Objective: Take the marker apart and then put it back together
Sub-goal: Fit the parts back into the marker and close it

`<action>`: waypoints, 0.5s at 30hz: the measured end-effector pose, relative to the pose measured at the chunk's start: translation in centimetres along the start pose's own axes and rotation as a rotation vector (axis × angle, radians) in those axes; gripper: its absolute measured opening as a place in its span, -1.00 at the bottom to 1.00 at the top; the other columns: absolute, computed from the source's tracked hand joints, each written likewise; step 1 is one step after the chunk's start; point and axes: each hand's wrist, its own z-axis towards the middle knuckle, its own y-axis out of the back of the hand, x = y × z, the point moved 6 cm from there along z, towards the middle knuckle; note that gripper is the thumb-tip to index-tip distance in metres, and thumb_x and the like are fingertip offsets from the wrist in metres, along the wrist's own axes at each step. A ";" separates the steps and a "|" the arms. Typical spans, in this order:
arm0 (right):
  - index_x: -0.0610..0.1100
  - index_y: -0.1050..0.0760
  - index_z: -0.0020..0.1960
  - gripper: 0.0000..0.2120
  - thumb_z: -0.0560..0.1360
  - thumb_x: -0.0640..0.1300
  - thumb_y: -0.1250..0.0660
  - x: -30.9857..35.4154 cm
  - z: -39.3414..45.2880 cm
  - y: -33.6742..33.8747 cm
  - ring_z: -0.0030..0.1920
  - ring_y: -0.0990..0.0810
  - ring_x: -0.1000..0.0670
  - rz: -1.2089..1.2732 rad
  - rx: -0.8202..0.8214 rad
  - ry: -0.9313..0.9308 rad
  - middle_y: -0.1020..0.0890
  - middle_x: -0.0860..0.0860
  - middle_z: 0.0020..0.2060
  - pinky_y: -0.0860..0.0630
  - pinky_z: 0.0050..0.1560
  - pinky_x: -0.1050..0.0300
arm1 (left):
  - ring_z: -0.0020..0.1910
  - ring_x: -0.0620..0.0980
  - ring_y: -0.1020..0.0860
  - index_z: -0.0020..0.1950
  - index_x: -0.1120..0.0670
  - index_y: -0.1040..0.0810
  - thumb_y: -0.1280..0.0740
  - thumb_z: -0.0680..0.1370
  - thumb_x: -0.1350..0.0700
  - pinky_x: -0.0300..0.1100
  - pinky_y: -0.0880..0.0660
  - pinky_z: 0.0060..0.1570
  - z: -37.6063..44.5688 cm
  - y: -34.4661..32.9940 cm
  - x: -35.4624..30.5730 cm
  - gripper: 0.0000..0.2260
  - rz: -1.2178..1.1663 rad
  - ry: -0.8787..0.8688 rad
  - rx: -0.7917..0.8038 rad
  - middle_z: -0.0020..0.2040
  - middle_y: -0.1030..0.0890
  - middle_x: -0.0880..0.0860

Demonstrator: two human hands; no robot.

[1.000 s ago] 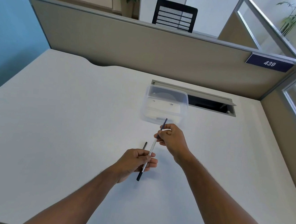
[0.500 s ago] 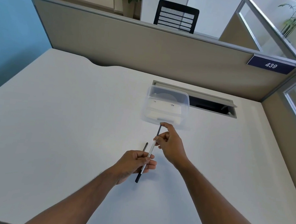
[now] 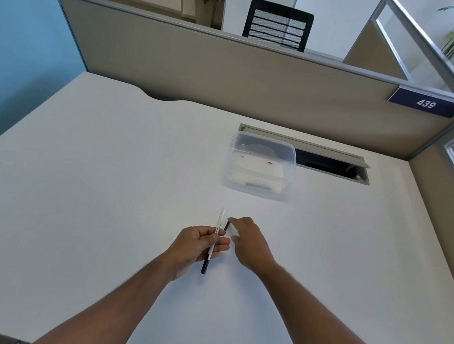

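My left hand (image 3: pixel 196 245) is closed around a thin white marker barrel (image 3: pixel 220 219), which stands tilted with its black end (image 3: pixel 205 266) pointing down toward me. The barrel's upper end shows plain white. Just to its right my right hand (image 3: pixel 252 243) is palm down on the white desk (image 3: pixel 94 186). Its fingertips rest on a small black marker piece (image 3: pixel 226 226) lying on the desk. Most of that piece is hidden under the fingers, and I cannot tell whether they grip it.
A clear plastic container (image 3: pixel 259 169) stands on the desk just beyond my hands. Behind it is an open cable slot (image 3: pixel 332 165) in the desk. Beige partition walls (image 3: pixel 229 75) close off the back and the right side.
My right hand drew a thin black part off the barrel's top, then dropped to the desk beside the left hand. The barrel's top now shows white. My left hand stayed put.
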 end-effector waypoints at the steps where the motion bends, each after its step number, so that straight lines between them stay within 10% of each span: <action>1: -0.04 -0.36 0.51 -0.54 0.63 -0.26 -0.23 0.2 0.1 -0.3 0.34 -0.45 -0.12 -0.058 0.014 0.043 -0.44 -0.08 0.40 -0.46 0.30 0.03 | 0.13 0.08 -0.74 0.25 0.17 -0.64 -0.30 0.68 0.20 -0.04 -0.64 0.18 0.0 0.1 0.1 -0.81 0.001 -0.001 -0.006 0.11 -0.77 0.14; 15: -0.18 -0.54 0.13 -0.83 0.61 -0.30 -0.21 -0.5 -1.8 -0.3 0.18 -0.49 -0.11 -0.371 -0.093 0.189 -0.54 -0.04 0.21 -0.53 0.04 -0.01 | 0.11 0.07 -0.75 0.22 0.17 -0.64 -0.31 0.68 0.20 -0.10 -0.66 0.12 -0.1 0.7 0.9 -0.82 -0.019 0.022 -0.032 0.09 -0.78 0.13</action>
